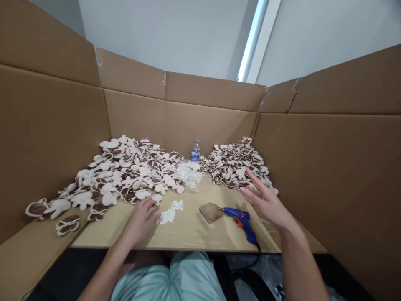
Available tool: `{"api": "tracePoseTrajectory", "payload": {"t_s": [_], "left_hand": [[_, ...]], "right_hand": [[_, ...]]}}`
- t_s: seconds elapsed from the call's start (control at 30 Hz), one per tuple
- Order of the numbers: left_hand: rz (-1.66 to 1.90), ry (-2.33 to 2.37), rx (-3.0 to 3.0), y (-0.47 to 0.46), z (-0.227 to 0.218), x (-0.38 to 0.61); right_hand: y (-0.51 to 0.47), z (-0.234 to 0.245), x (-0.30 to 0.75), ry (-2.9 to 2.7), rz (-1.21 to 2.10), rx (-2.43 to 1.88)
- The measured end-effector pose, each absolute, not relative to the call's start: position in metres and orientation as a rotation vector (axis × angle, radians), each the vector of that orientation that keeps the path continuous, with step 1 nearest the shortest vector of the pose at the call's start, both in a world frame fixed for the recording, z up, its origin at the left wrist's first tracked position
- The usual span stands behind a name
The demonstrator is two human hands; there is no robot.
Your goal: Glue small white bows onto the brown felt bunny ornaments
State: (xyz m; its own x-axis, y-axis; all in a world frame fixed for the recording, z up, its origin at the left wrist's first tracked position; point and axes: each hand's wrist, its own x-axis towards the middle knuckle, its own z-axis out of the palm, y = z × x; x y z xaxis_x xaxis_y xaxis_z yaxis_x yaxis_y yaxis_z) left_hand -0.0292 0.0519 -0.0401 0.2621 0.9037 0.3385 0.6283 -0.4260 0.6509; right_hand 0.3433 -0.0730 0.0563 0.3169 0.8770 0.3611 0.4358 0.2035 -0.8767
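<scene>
My left hand (140, 219) lies on the cardboard tabletop (188, 230), fingers loosely spread, fingertips close to a white lace piece (169, 213) and the near edge of a big heap of white-and-brown plush cutouts (125, 171). It holds nothing. My right hand (266, 200) hovers open above the table, fingers stretched toward a smaller heap of the same cutouts (238, 165). Just left of and below it lies a blue glue gun (242, 221), its nozzle against a brown scrap (211, 212).
Tall cardboard walls (328, 167) enclose the table on three sides. A small water bottle (196, 151) stands at the back between the heaps, with a pile of white lace bits (188, 173) in front of it. My lap shows below the table edge.
</scene>
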Motion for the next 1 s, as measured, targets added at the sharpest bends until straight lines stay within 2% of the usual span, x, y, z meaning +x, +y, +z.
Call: {"api": "tracePoseTrajectory", "payload": {"t_s": [0.23, 0.43, 0.6, 1.0], "left_hand": [[0.896, 1.578, 2.479, 0.068, -0.055, -0.029], [0.955, 1.577, 2.523, 0.069, -0.047, -0.023], [0.928, 1.522, 2.561, 0.066, -0.044, -0.021], [0.936, 1.47, 2.565, 0.065, -0.046, -0.023]], "right_hand": [[-0.082, 0.0, 0.343, -1.275, 0.471, -1.69], [-0.087, -0.01, 0.341, -1.305, 0.091, -2.066], [-0.085, -0.022, 0.345, -1.317, 0.33, -2.331], [-0.074, -0.026, 0.355, -1.207, 0.479, -2.278]]}}
